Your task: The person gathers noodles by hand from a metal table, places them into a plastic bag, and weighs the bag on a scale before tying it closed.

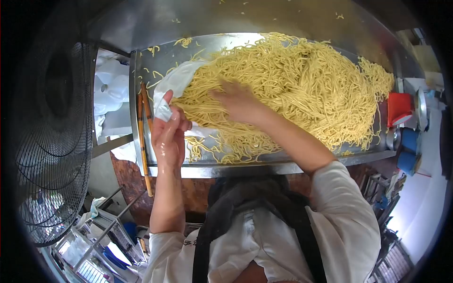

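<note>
A large heap of yellow noodles [302, 94] covers most of a metal tray-like worktop [207, 170]. At the heap's left end a white plastic bag [181, 78] lies open, with noodles in its mouth and over it. My left hand [169, 137], wet and palm up, grips the near edge of the bag between thumb and fingers. Blurred by motion, my right hand [239, 103] is at the noodles just right of the bag; whether its fingers close on any of them cannot be made out.
Two long brown sticks [142, 127] lie along the worktop's left edge. Beyond them stand translucent plastic containers [112, 85] and a caged fan [54, 141]. At the right end are a red object [398, 108] and blue containers [408, 150]. A metal wall [264, 21] rises behind.
</note>
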Demonstrator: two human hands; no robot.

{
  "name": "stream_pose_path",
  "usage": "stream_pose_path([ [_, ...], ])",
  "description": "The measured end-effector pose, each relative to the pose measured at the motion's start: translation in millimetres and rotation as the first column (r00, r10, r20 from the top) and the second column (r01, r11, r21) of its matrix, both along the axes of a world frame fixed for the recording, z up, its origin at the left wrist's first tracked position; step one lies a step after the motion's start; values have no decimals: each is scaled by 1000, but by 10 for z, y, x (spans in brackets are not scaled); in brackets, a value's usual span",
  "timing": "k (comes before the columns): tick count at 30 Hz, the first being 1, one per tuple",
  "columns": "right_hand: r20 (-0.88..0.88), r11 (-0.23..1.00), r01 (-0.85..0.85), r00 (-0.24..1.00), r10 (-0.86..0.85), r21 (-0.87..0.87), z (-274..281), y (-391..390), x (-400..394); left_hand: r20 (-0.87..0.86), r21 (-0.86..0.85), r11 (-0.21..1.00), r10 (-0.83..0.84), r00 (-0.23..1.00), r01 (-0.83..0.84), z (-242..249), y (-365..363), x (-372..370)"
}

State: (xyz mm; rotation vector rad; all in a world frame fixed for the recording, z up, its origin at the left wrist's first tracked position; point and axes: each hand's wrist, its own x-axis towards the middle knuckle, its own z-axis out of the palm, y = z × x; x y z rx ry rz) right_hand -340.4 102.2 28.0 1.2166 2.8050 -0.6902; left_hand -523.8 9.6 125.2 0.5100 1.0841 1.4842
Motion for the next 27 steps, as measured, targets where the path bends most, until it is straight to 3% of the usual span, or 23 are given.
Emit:
stream_pose_path([
  [2, -31, 996, 85, 996, -85, -11, -212, 51, 99, 28, -16, 1000, -26, 999, 27, 10, 163, 58],
  [4, -280, 993, 103, 953, -117, -62, -785, 232, 27, 50, -13, 993, -120, 992, 121, 107, 353, 213],
  [7, -676, 910, -4, 671, -304, -414, 18, 383, -394, 68, 117, 981, -166, 984, 158, 699, 264, 484],
  [9, -609, 833, -119, 739, -288, -540, 770, 424, -576, -50, 140, 953, -264, 963, 268, 983, 49, 632],
  [12, -576, 593, -245, 671, -468, -767, 1156, 311, -453, -144, 280, 917, -254, 956, 286, 1095, 13, 926],
  [13, -554, 499, -294, 645, -526, -815, 1258, 260, -386, -63, 252, 936, -238, 969, 246, 1180, 66, 961],
  [15, -490, 302, -391, 607, -626, -870, 1399, 189, -227, -78, 272, 949, -145, 986, 162, 1032, 262, 856],
  [17, -652, 654, -310, 659, -375, -690, 1103, 163, -143, -46, 246, 967, -55, 997, 65, 731, 420, 507],
  [18, -660, 936, -218, 751, -19, -276, 517, 115, -126, -11, 208, 978, -7, 1000, 10, 526, 429, 303],
  [20, -349, 979, -183, 915, 203, 90, 199, 103, 306, -268, 210, 977, 104, 958, -47, 84, 371, 128],
  [21, -267, 1000, -5, 964, 1, -14, 167, 64, 627, -390, 209, 975, 158, 907, -79, -158, 316, 93],
  [22, -163, 978, 183, 967, -197, -100, 136, 25, 947, -575, 115, 992, 17, 818, 60, -395, 251, 138],
  [23, 84, 928, 142, 980, -182, 346, -52, -25, 1111, -885, 93, 955, -51, 463, 282, -832, 182, 237],
  [24, 91, 961, 145, 981, -170, 235, -194, -38, 1053, -948, 11, 915, -119, 296, 403, -1122, 165, 451],
  [25, 96, 981, 145, 983, -158, 129, -324, 19, 940, -971, -221, 914, -171, -168, 340, -1046, 220, 785],
  [27, 73, 994, 108, 992, -105, -34, -376, 203, 839, -899, -413, 879, -353, -258, 239, -1549, 311, 794],
])
